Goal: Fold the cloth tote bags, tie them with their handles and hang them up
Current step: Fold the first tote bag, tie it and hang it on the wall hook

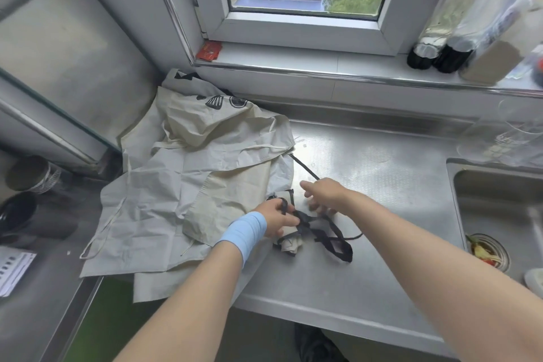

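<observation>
Your left hand point(276, 219) has its fingers closed over the folded tote bag point(286, 239), pinning the small cream roll to the steel counter point(382, 179) with a black handle strap point(329, 233) caught under them. Your right hand point(323, 195) sits just beyond, forefinger extended and the other fingers curled down at the straps; whether they actually pinch a strap you cannot tell from here. A second strap end point(304, 166) trails away toward the window.

The step looks like tying the roll with its handles. Keep the left hand pressing so the roll does not spring open, draw the loose loops snug around its middle before knotting, and leave one loop free for hanging.

The unfolded tote bags point(191, 173) lie heaped just to the left, touching your left wrist; keep the straps clear of them, and of the sink point(499, 200) on the right.
</observation>
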`<state>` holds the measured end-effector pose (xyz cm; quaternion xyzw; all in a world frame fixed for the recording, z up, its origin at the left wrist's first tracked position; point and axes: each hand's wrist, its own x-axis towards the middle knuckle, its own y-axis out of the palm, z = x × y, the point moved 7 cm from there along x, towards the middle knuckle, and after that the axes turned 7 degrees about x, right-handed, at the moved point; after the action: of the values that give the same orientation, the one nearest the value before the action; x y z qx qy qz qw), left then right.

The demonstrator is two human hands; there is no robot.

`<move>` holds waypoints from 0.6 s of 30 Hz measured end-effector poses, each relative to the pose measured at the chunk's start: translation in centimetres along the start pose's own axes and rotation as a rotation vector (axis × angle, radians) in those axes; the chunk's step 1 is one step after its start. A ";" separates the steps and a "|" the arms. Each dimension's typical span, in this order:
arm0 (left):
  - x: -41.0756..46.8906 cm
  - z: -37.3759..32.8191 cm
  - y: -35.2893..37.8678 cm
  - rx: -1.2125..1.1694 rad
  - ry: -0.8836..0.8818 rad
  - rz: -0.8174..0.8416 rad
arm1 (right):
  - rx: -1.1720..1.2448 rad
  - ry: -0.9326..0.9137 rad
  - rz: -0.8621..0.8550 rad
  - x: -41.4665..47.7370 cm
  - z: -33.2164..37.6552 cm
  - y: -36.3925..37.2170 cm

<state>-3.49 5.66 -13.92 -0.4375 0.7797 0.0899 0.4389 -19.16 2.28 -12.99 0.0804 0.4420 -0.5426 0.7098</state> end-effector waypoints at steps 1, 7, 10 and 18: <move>0.0 -0.2 0.1 0.027 0.006 -0.027 | -0.131 -0.024 0.001 -0.7 -0.4 -1.0; 0.1 -0.9 -0.1 0.278 0.024 -0.294 | -0.713 -0.044 -0.066 -3.1 -4.8 -0.6; -0.2 -1.3 0.1 0.321 0.071 -0.338 | -0.296 -0.095 -0.134 -2.8 -4.7 -1.8; 0.0 -0.4 0.2 0.190 0.123 -0.203 | 1.173 -0.046 0.013 -4.3 -4.4 -5.1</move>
<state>-3.87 5.61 -13.75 -0.4752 0.7618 -0.0560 0.4366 -25.94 5.83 -10.68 0.4507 0.0518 -0.6937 0.5595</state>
